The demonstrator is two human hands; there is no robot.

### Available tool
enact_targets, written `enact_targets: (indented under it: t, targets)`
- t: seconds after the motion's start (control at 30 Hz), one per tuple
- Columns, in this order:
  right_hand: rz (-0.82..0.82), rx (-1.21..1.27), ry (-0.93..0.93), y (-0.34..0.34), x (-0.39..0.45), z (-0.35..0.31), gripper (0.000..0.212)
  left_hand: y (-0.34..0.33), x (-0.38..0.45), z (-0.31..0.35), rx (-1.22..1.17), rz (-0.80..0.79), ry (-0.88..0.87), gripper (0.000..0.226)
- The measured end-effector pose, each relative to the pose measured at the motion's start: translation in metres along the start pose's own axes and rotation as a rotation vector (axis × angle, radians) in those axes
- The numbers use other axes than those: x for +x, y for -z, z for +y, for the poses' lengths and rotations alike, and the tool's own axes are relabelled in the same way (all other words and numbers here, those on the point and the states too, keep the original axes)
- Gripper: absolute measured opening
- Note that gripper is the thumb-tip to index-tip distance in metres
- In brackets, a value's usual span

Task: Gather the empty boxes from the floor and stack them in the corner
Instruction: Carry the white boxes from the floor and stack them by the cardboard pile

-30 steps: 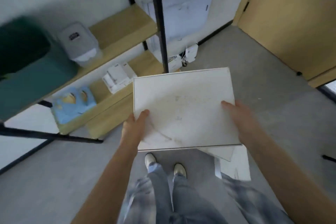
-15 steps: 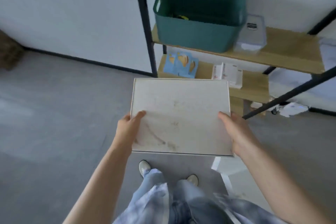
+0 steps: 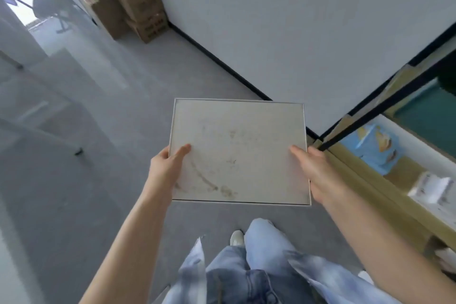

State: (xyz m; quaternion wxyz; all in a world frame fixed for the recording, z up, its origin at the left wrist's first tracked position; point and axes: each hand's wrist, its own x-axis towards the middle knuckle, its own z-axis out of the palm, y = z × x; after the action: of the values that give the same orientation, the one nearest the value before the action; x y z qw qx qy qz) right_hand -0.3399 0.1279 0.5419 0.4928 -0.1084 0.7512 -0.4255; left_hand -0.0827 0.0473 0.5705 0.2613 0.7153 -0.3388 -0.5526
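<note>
We hold a flat white box (image 3: 238,152) level in front of us, one hand on each short side. Our left hand (image 3: 165,168) grips its left edge with the thumb laid on top and the fingers hidden beneath; our right hand (image 3: 314,170) does the same on the right edge. Gripping both sides near the closer corners keeps the wide, shallow box from tipping as we walk, and holding it flat lets us see over it to where we are going. Its top carries brown smears and scuffs, which fits a box picked off the floor (image 3: 103,145).

The corner we likely want lies ahead and to the left, where brown cardboard boxes (image 3: 138,5) are already piled against the white wall (image 3: 283,15). The white box is well apart from that pile, carried in the air above our legs and shoe (image 3: 236,237).

Half a second ago the wooden shelf unit (image 3: 385,180) with its green bin (image 3: 429,116) and blue packet (image 3: 372,148) stood straight ahead of us; now it has slid to the right edge of view and the cardboard pile has come into sight. A full second ago we faced the door side of the room. The grip on the box is unchanged across all three. We judge that we are turning toward the corner, with the walk and the stacking not yet done.
</note>
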Motion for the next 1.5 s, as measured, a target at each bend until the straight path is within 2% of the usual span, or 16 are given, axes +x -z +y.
enact_targets:
  t: [0.23,0.37,0.53,0.7,0.8,1.0,1.13,1.5]
  targets:
    - [-0.120,-0.125,0.034,-0.108,0.089,-0.092,0.020,0.028,0.099,0.056,-0.138,0.109,0.062,0.022]
    - [-0.184,-0.208,0.072,-0.178,0.155,-0.167,0.020,0.036,0.172,0.113,-0.195,0.170,0.097,0.030]
    - [-0.265,-0.291,0.091,-0.256,0.216,-0.249,0.017,0.051,0.249,0.180,-0.282,0.225,0.132,0.023]
    - [-0.323,-0.315,0.078,-0.349,0.272,-0.313,0.027,0.080,0.338,0.238,-0.328,0.287,0.135,0.014]
    - [-0.334,-0.324,0.070,-0.415,0.310,-0.349,0.030,0.106,0.407,0.273,-0.349,0.297,0.147,0.012]
    - [-0.301,-0.270,0.085,-0.532,0.367,-0.418,0.012,0.156,0.528,0.353,-0.328,0.251,0.137,0.013]
    - [-0.293,-0.236,0.067,-0.597,0.407,-0.469,0.010,0.182,0.605,0.411,-0.308,0.236,0.133,0.018]
    - [-0.285,-0.283,0.054,-0.739,0.555,-0.604,0.015,0.182,0.805,0.541,-0.321,0.234,0.170,0.019]
